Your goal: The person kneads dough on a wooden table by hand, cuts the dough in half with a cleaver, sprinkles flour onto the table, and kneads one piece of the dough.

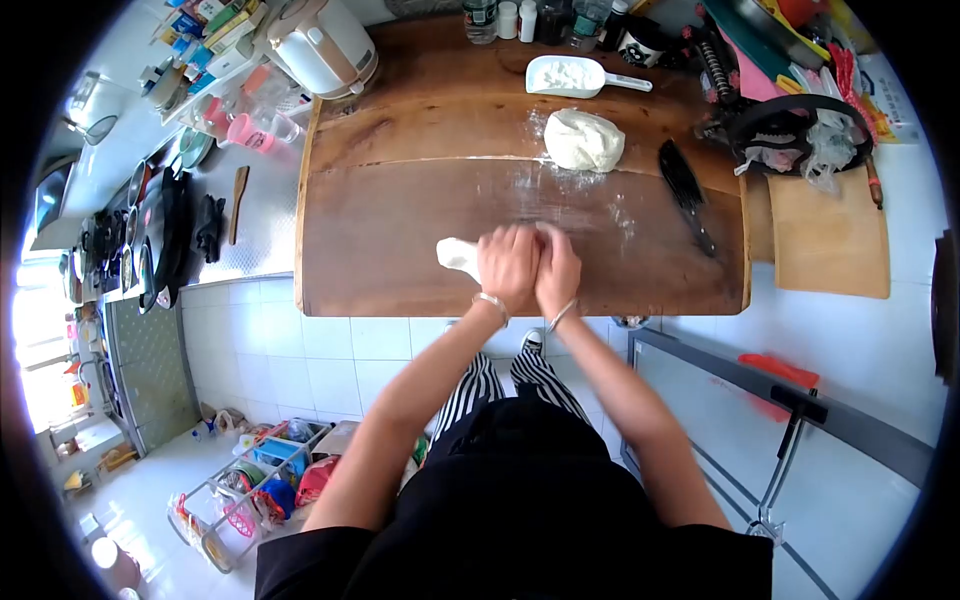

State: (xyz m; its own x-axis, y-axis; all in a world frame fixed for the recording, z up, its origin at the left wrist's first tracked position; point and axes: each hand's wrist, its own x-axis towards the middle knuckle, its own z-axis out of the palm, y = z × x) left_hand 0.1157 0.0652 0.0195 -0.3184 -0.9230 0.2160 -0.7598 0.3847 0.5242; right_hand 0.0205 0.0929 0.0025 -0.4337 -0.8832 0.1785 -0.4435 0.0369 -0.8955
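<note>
Near the front edge of the wooden table (400,220), a piece of white dough (458,256) sticks out to the left from under my left hand (508,266). The fingers of that hand are curled closed over the dough. My right hand (557,270) touches it on the right, its fingers also bent closed; what lies beneath them is hidden. Farther back, a larger lump of dough (584,140) rests on the table, with flour scattered around it.
A white scoop of flour (565,76) lies behind the large lump. To the right is a black brush (684,190). A kettle (322,50) stands at the back left; bottles (480,20) line the back edge. A wooden board (830,235) is beyond the table's right side.
</note>
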